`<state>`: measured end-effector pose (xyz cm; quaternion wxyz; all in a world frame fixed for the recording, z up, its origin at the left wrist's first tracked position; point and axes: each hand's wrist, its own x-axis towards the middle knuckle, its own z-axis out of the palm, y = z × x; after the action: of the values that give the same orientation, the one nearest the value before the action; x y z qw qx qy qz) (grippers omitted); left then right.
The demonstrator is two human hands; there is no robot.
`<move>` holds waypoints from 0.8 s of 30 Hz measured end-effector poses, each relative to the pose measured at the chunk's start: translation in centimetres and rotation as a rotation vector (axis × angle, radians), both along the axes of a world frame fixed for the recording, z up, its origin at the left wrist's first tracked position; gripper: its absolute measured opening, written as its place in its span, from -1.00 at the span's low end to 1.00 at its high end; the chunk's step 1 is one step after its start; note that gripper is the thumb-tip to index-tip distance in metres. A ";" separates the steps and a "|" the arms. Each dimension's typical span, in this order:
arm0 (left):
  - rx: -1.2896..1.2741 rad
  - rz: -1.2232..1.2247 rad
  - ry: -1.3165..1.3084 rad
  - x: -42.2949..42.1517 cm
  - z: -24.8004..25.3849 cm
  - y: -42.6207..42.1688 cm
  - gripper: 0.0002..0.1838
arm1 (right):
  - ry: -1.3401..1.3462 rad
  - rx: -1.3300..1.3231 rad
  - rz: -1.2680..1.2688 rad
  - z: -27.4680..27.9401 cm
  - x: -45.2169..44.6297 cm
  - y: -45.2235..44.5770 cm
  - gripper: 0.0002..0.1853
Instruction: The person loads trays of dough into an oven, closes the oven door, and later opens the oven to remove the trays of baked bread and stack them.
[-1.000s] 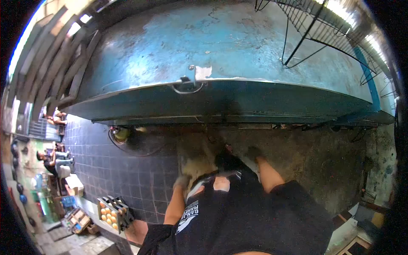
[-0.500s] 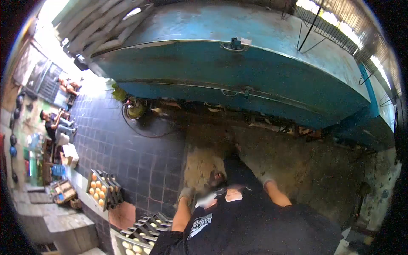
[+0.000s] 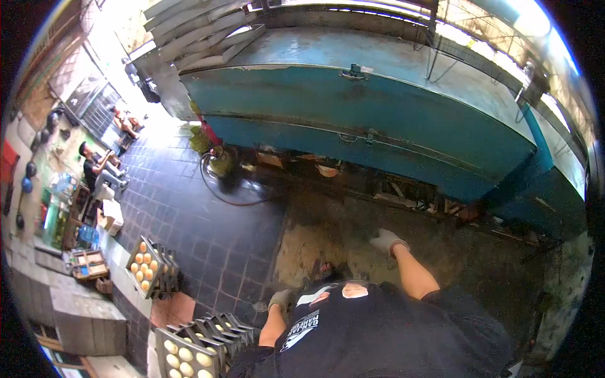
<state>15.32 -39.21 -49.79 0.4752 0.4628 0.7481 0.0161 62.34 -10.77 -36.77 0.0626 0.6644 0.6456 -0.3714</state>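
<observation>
My right hand (image 3: pixel 386 241), in a pale work glove, reaches out over the worn concrete floor in front of the teal metal cabinet (image 3: pixel 296 94). Its fingers look stretched toward the left, and nothing shows in them. Close against my black shirt (image 3: pixel 391 327), my left hand (image 3: pixel 282 298) hangs low in a greyish glove; its fingers are blurred and partly hidden. The cabinet has two long doors, one above the other, each with a handle and latch. Nearest my left hand is a stack of tilted trays (image 3: pixel 214 337) with round pale buns.
Another tray stack with buns (image 3: pixel 146 268) stands farther left on dark tiles. A green gas cylinder (image 3: pixel 222 162) with a hose is by the cabinet's left end. Stacked metal trays (image 3: pixel 201 31) lie on top. Two people (image 3: pixel 101 167) sit at far left.
The view has tilted up and shifted, so the cabinet top shows more. My right hand has moved forward, away from my body. My left hand stays low beside my shirt.
</observation>
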 end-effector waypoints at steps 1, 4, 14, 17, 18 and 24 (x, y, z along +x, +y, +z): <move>-0.011 -0.250 0.080 0.0 0.2 -1.2 -0.49 | 0.005 0.005 -0.006 0.6 -0.3 -1.1 -0.23; 0.050 0.025 -0.016 1.7 1.7 -5.7 -0.52 | 0.117 -0.064 -0.021 3.1 -1.4 -5.8 -0.21; 0.123 -0.033 0.284 10.2 4.7 -22.7 -0.56 | 0.010 -0.250 -0.248 -4.5 10.1 -36.2 -0.18; 0.065 -0.208 0.285 10.1 2.2 -29.8 -0.53 | -0.101 -0.375 -0.241 -3.1 16.1 -47.3 -0.29; -0.067 -0.213 0.259 9.7 2.2 -31.8 -0.51 | -0.139 -0.416 -0.234 -2.9 17.7 -50.6 -0.32; -0.144 -0.100 0.277 8.5 7.8 -38.5 -0.51 | -0.175 -0.308 0.033 -16.1 28.0 -69.9 -0.43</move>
<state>23.87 -77.72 -42.03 0.3996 0.4620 0.7817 -0.1255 90.32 -80.66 -52.84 0.2258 0.6658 0.5840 -0.4057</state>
